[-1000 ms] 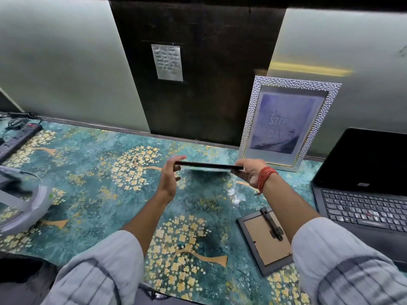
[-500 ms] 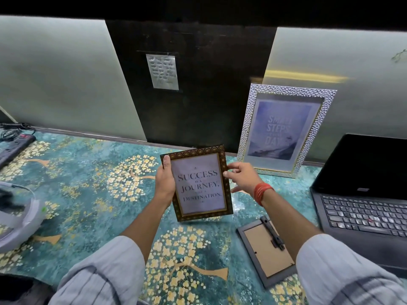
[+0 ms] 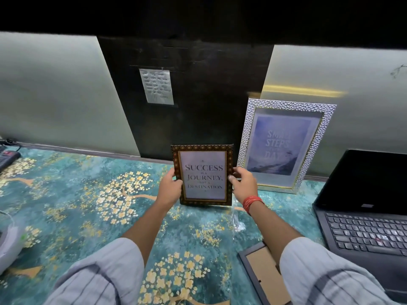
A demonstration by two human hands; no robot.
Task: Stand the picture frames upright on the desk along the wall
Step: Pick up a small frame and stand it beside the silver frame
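A small brown patterned frame [image 3: 203, 176] with a "Success is a journey" print stands upright on the desk, its lower edge touching the teal floral desk cover [image 3: 92, 201]. My left hand [image 3: 170, 188] grips its left side and my right hand [image 3: 243, 183] grips its right side. Just to the right, a larger silver textured frame [image 3: 284, 146] leans upright against the wall. A third frame [image 3: 262, 274] lies face down at the front right, its cardboard back up, partly hidden by my right sleeve.
An open black laptop [image 3: 363, 219] takes up the right side. A power strip [image 3: 7, 158] with cables lies at the far left, and a white rounded device [image 3: 10, 245] sits at the left edge. A small paper note [image 3: 156, 86] hangs on the dark wall panel.
The brown frame went from held flat and edge-on, to facing me in the air, to standing upright near the wall beside the silver frame. Both hands moved forward with it.
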